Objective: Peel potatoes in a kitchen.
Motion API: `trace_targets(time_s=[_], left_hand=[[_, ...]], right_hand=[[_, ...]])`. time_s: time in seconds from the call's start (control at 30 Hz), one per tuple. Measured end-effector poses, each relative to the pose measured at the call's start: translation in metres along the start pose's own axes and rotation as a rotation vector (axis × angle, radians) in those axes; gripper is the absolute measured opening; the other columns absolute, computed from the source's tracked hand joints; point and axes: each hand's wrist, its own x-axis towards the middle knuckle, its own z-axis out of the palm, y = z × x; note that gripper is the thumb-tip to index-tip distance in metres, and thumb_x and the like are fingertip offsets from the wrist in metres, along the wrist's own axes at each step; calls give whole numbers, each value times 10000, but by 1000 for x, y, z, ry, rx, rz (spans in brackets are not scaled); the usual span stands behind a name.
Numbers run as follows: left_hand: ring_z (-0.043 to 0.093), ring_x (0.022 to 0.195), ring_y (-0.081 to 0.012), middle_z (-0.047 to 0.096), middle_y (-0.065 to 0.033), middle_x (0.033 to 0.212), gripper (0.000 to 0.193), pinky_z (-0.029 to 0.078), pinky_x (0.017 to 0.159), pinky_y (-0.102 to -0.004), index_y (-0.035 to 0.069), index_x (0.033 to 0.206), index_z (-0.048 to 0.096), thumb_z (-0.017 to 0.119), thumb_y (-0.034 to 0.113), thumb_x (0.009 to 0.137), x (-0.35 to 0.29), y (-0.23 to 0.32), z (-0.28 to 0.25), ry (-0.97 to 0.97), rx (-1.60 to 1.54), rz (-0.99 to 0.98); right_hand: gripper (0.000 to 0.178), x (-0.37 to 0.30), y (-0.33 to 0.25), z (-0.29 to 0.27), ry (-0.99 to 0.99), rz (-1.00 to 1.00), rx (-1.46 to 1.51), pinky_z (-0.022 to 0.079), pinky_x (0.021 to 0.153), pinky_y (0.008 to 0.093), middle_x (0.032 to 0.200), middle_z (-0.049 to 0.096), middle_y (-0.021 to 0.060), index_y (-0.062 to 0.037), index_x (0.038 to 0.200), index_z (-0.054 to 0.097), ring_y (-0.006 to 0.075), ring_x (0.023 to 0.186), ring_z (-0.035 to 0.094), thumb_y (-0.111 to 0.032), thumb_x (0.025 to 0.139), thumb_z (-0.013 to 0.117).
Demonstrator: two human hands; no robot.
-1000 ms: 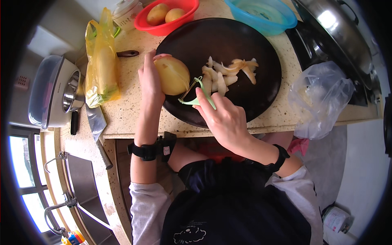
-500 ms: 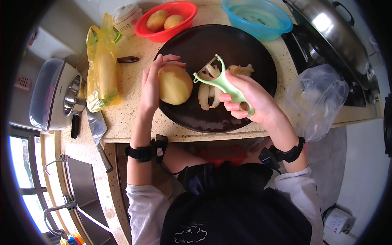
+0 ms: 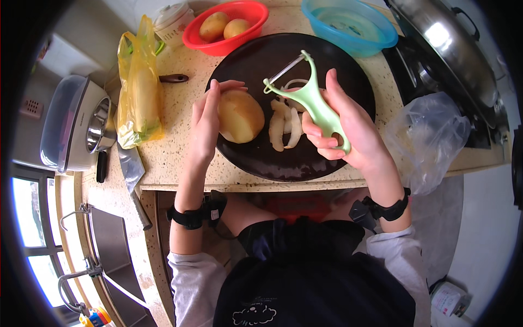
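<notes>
My left hand (image 3: pixel 206 117) is closed round the left side of a partly peeled potato (image 3: pixel 240 117), its fingers behind and its palm against the side. Brown skin shows on the potato's upper part, with pale bare flesh toward its lower middle. In my right hand (image 3: pixel 348 125) is a light green vegetable peeler (image 3: pixel 317 103), gripped by its handle, thumb raised. The peeler's blade points up and left, apart from the potato. Below both hands is a large dark round board (image 3: pixel 256 163), with curled potato peelings (image 3: pixel 279 125) on it between the hands.
Behind the board are a red bowl (image 3: pixel 192 39) with two potatoes and a blue basin (image 3: pixel 381 35). At left lie a yellow plastic bag (image 3: pixel 140 92) and a cleaver (image 3: pixel 131 166) over the counter edge. A clear plastic bag (image 3: pixel 430 136) hangs at right beside the stove.
The potato has turned in my left hand, bringing more unpeeled skin into view. My right hand has moved the peeler slightly right, its blade farther from me, and the thumb has lifted.
</notes>
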Motion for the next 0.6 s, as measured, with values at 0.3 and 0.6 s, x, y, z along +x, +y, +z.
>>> trace_targets(time_s=[0.3, 0.6], left_hand=[[590, 802, -155, 637, -107, 845, 467, 441, 782, -261, -42, 901, 613, 301, 301, 962, -3, -8, 9, 141, 1, 46], [570, 788, -132, 629, -92, 832, 431, 426, 766, -251, -44, 894, 606, 354, 302, 946, -4, -11, 13, 177, -71, 68]], right_hand=[[235, 23, 36, 4, 450, -960, -1606, 437, 460, 343, 661, 561, 92, -55, 965, 497, 262, 522, 556, -252, 860, 570], [296, 40, 41, 16, 518, -1112, -1760, 414, 391, 300, 599, 491, 41, -85, 844, 553, 196, 473, 537, -356, 769, 644]])
